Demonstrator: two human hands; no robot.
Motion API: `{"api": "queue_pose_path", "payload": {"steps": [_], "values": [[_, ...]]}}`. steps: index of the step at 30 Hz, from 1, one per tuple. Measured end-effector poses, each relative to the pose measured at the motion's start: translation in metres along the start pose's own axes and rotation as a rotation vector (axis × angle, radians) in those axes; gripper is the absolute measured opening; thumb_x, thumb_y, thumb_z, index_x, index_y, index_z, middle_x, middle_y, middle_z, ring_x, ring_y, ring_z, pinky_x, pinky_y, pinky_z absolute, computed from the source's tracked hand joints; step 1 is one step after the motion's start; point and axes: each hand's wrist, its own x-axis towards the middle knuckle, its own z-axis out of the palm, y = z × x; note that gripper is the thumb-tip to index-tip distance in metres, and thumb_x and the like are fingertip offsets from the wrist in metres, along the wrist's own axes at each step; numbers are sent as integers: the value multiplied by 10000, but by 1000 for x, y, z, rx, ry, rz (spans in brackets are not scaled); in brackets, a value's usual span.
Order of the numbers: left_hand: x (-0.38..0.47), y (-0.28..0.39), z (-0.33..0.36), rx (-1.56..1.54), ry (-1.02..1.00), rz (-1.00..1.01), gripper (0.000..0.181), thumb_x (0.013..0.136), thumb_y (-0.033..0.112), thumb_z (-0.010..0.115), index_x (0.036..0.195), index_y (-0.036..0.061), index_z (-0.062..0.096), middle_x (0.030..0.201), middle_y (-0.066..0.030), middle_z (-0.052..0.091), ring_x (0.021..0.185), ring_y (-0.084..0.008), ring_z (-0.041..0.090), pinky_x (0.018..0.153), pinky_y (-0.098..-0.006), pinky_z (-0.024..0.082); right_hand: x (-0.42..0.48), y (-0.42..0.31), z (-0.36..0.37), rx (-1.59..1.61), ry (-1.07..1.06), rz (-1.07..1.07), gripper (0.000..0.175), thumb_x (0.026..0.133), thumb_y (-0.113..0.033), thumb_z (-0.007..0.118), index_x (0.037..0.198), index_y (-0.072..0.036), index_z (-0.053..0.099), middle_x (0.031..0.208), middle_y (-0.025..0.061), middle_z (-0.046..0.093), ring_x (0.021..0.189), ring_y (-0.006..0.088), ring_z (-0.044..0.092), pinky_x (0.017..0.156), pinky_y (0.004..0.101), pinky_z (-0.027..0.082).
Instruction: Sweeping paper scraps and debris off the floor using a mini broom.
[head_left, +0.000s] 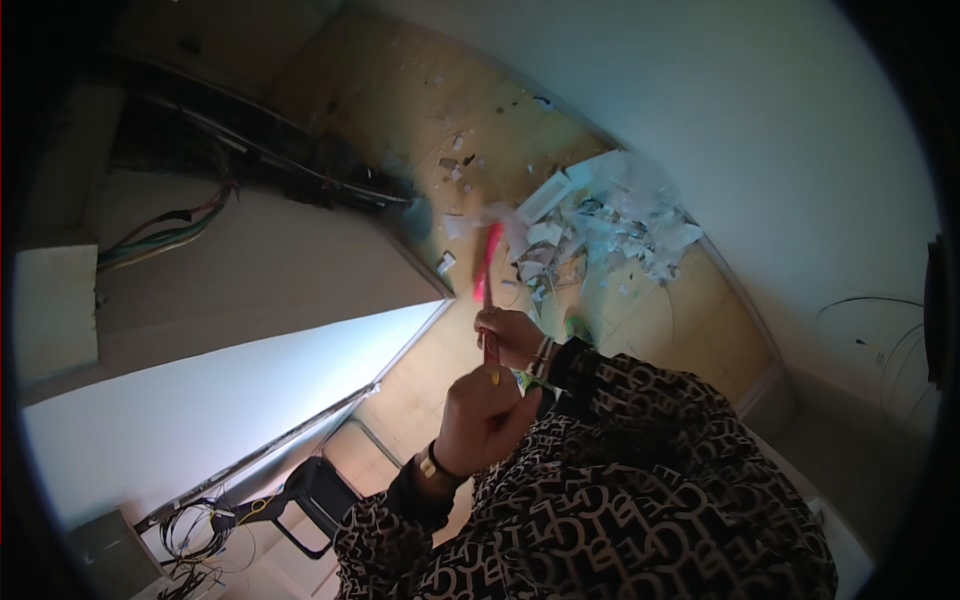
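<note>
Both my hands are closed around the reddish handle of a broom in front of my body. My left hand, with a watch at its wrist, grips the upper end close to me. Farther down the handle is my right hand, with bracelets at the wrist. The broom's bright pink head is at the floor, beside the left edge of a litter heap. Plastic film, torn white pieces and thin wires make up the heap. Some translucent plastic partly hides the far end of the pink head.
Loose scraps lie across the tiled floor beyond the broom. A pale wall borders the heap on the right. At left are a low partition, exposed cables, a black chair and coiled wires.
</note>
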Motion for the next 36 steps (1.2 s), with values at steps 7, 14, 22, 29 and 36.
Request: {"api": "queue_pose_path", "payload": {"steps": [7,14,22,29,36], "values": [[21,-75,33,32,-142,65,347,880,131,708,658,-1,478,597,-83,417,528,-228,407,531,-357,338,6,81,6,582,175,239,210,807,-228,681,942,-81,617,804,38,630,689,150,614,633,304,484],[18,-28,41,-216,-221,171,330,874,96,711,654,-2,486,618,-65,441,572,-196,427,562,-344,350,-47,71,-38,294,291,398,157,785,-152,639,927,-88,631,867,130,650,806,336,652,695,416,510],[-27,-18,-3,-371,-176,135,290,809,-96,637,607,-9,449,659,-66,491,688,-239,509,774,-417,469,-51,-20,-42,-451,476,16,152,734,-52,634,882,-53,599,868,117,632,846,350,620,744,434,508],[-36,-14,8,-295,-70,167,304,782,-124,608,581,-10,410,671,-81,520,660,-251,521,844,-460,490,-44,-36,-85,-679,382,-25,190,695,-85,702,836,-31,586,914,125,616,967,342,590,871,429,515],[-37,47,1,-74,-201,60,347,774,-83,653,565,9,391,620,-74,493,600,-227,500,712,-377,474,-61,-38,-21,-271,154,-1,161,693,-124,694,782,-47,583,846,131,611,902,348,597,828,441,501]]}}
